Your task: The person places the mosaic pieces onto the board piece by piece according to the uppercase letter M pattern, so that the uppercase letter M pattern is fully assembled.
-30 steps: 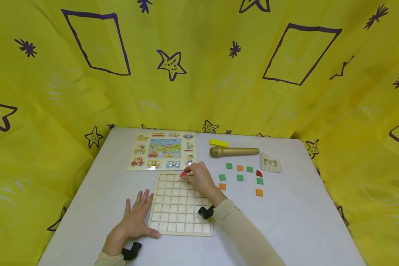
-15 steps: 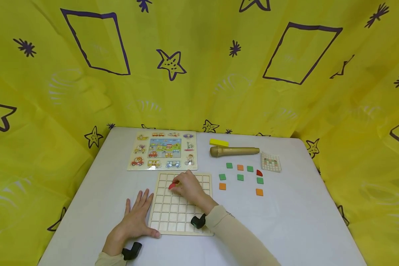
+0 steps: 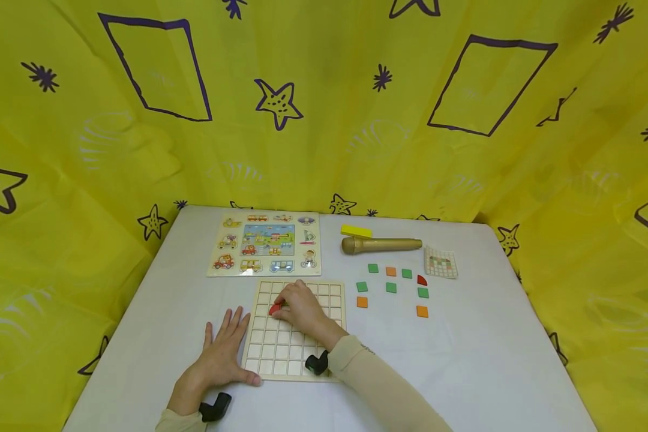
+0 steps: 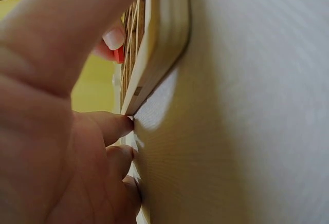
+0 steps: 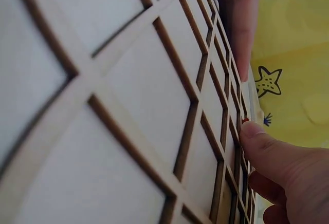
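My right hand (image 3: 302, 309) pinches a red quarter-circle tile (image 3: 275, 309) between thumb and fingers, right at the upper left cells of a wooden grid board (image 3: 270, 351). In the right wrist view the thumb (image 5: 267, 149) lies close over the board's raised lines, with only a sliver of red showing. The left hand (image 3: 221, 354) rests with spread fingers along the board's left side, its thumb at the lower left corner. From the left wrist, the red tile's edge (image 4: 119, 54) shows beyond the board's rim (image 4: 154, 54).
Right of the board lie several green tiles (image 3: 391, 288), orange tiles (image 3: 422, 311) and another red quarter-circle (image 3: 422, 280). Behind them are a gold microphone (image 3: 383, 245), a yellow block (image 3: 356, 231) and a small pattern card (image 3: 440, 263). A vehicle puzzle board (image 3: 221, 240) lies at the back left.
My right hand has carried the red tile from the board's top edge leftward and nearer, down to the upper left cells. The left hand has stayed in place.
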Demonstrator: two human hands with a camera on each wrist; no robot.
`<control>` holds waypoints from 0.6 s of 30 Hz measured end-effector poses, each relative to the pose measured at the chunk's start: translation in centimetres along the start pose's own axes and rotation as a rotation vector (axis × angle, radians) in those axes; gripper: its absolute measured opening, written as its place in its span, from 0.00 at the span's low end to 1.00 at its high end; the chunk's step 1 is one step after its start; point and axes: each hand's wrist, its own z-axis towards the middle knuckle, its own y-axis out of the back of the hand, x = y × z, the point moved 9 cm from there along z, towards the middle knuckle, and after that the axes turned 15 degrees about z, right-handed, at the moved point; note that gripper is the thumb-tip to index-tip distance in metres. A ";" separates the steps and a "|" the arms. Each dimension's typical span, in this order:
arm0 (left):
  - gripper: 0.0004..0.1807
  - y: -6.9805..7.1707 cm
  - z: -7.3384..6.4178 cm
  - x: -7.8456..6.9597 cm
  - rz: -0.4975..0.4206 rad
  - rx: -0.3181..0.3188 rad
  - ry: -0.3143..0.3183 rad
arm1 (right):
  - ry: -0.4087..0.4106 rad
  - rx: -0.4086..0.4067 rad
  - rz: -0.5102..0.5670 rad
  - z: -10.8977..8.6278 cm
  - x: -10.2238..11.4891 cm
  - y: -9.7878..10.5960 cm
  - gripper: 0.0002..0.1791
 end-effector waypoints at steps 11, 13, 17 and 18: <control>0.79 0.0 -0.1 0.1 -0.006 -0.027 0.004 | 0.017 0.000 -0.067 0.1 -0.3 0.0 0.17; 0.79 -0.1 -0.1 0.1 -0.001 -0.021 0.007 | 0.012 0.004 -0.069 0.1 -0.3 0.0 0.17; 0.80 -0.3 0.0 0.2 0.000 -0.013 0.009 | 0.008 0.007 -0.063 0.1 -0.3 0.0 0.18; 0.80 -0.2 0.0 0.1 -0.001 -0.016 0.009 | 0.011 0.005 -0.062 0.0 -0.3 -0.1 0.18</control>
